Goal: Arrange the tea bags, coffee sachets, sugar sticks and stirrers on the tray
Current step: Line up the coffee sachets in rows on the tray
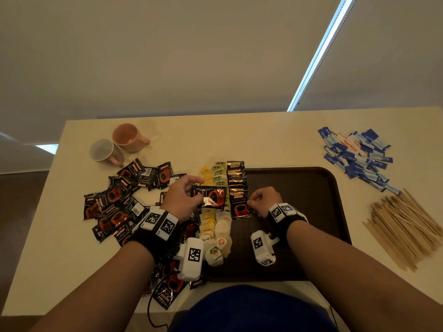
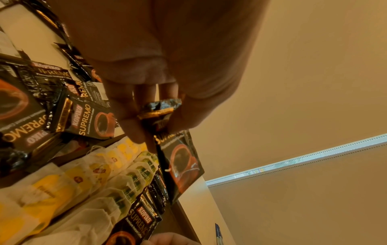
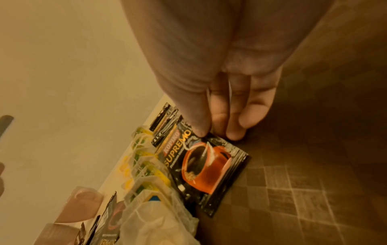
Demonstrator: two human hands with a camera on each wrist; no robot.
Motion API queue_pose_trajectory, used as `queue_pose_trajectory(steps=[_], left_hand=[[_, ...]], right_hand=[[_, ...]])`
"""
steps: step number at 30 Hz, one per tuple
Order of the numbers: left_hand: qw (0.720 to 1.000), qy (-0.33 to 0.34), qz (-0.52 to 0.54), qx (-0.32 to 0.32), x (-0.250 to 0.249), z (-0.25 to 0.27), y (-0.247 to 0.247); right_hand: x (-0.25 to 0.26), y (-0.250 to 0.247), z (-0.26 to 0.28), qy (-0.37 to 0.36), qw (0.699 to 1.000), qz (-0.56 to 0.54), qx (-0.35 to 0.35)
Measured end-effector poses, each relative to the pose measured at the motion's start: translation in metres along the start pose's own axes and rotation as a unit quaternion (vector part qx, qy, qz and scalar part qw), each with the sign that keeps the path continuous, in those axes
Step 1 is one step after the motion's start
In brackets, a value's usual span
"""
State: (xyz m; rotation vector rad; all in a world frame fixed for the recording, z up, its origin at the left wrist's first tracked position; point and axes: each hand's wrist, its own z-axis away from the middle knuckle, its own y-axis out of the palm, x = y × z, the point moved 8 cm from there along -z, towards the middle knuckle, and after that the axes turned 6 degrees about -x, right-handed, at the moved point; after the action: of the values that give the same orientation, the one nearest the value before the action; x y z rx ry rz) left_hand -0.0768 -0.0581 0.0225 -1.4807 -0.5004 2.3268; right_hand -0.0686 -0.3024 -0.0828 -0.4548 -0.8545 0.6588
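Observation:
On the left part of the dark brown tray [image 1: 299, 200] lies a row of overlapping black coffee sachets [image 1: 236, 180], with rows of tea bags [image 1: 217, 172] to their left. My left hand [image 1: 197, 188] pinches one coffee sachet [image 1: 211, 196] by its top edge and holds it above the tea bags; in the left wrist view this sachet [image 2: 182, 164] hangs from the hand [image 2: 157, 119]. My right hand [image 1: 249, 203] pinches the right edge of the nearest sachet in the row [image 1: 240, 207], seen in the right wrist view as thumb and fingertips [image 3: 215, 134] at the sachet [image 3: 209, 169] on the tray [image 3: 293, 182].
Loose coffee sachets [image 1: 115, 204] are piled on the table left of the tray. Two mugs [image 1: 119, 144] stand at the back left. Blue sugar sticks [image 1: 357, 156] lie at the back right, wooden stirrers [image 1: 405, 226] in front of them. More tea bags [image 1: 213, 226] fill the tray's near left.

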Motion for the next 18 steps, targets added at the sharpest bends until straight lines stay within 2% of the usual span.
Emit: queue_pose_trajectory(steps=[6,18], left_hand=[[1.0,-0.01,0.005,0.007,-0.0018,0.0016,0.0045],[1.0,0.01,-0.001,0.006,-0.0006,0.0009,0.0029]], right_hand=[[-0.0038,-0.0039,0.0017,0.019,1.0,-0.022,0.003],[-0.0003,0.0003,0.004,0.022,0.999,-0.049,-0.005]])
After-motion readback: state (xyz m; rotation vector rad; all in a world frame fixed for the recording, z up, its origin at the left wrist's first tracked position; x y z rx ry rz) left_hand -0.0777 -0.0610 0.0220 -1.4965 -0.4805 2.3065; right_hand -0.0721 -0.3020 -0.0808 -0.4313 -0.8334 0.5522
